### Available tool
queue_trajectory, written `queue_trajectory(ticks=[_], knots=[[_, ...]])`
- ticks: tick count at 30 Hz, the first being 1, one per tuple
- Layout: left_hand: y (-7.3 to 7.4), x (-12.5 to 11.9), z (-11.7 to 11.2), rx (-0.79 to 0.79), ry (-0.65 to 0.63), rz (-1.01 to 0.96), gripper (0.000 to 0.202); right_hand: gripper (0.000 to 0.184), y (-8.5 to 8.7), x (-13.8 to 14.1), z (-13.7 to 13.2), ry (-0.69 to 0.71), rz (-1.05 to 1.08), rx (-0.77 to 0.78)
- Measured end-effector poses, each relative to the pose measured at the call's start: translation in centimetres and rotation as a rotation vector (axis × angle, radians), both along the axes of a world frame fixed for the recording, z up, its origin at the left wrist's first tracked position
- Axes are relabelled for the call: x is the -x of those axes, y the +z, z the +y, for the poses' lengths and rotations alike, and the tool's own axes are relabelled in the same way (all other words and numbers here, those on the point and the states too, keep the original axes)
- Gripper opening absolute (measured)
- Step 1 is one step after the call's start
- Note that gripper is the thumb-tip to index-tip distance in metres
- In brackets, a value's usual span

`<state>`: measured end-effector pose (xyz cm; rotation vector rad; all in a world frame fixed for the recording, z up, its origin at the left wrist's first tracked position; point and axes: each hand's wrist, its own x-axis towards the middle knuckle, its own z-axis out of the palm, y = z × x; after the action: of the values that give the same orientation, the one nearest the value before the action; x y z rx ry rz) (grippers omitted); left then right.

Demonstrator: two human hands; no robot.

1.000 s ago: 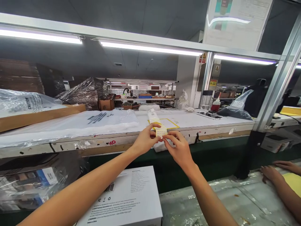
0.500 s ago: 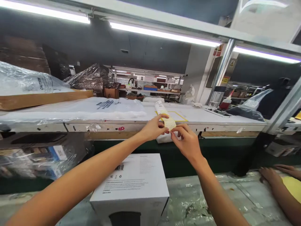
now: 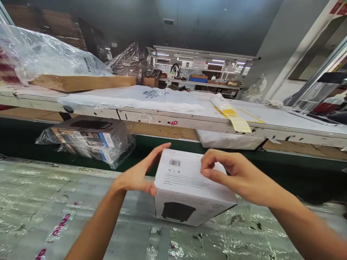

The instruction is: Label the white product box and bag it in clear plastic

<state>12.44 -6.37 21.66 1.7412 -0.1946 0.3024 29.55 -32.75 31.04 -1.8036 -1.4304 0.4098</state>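
On the plastic-covered desk [image 3: 81, 202], a white box [image 3: 187, 184] stood with its barcode face up and a dark product picture on its near side. The left hand [image 3: 138, 175] lay open against the box's left edge, thumb at the near corner, apparently steadying it. The right hand [image 3: 233, 173] hovered over the top face, thumb and forefinger pinched together; whether they held anything small could not be told. A yellow label strip [image 3: 233, 115] hung over the shelf [image 3: 189, 121] behind.
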Motion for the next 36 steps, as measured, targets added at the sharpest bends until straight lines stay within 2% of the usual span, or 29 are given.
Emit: queue_trajectory(ticks=[1, 3, 6, 10, 19, 23, 31, 36], knots=[[-1.5, 0.2, -0.2, 0.023, -0.004, 0.005, 0.134, 0.017, -0.1, 0.5, 0.8, 0.014, -0.028, 0.056], [-3.5, 0.3, -1.1, 0.030, 0.040, -0.033, 0.134, 0.013, -0.4, 1.3, 2.2, 0.028, -0.095, 0.136], [-4.6, 0.2, -2.3, 0.001, 0.132, -0.097, 0.124, 0.011, -0.7, 2.0, 3.1, 0.013, -0.184, 0.186], [-4.9, 0.3, -3.0, 0.043, 0.161, -0.113, 0.117, 0.014, -0.6, 2.5, 3.4, -0.023, -0.235, 0.216], [-5.7, 0.0, -3.2, 0.108, 0.184, -0.133, 0.117, 0.012, -0.5, 3.2, 3.8, -0.086, -0.289, 0.210], [-6.1, -0.1, -3.2, 0.098, 0.161, -0.170, 0.111, 0.010, -0.1, 3.1, 4.0, -0.066, -0.302, 0.219], [-6.3, -0.2, -3.0, 0.104, 0.151, -0.172, 0.112, 0.007, 0.0, 2.8, 4.5, -0.034, -0.342, 0.253], [-6.9, -0.4, -3.2, 0.121, 0.148, -0.200, 0.114, 0.008, 0.5, 2.5, 4.9, -0.057, -0.400, 0.329]])
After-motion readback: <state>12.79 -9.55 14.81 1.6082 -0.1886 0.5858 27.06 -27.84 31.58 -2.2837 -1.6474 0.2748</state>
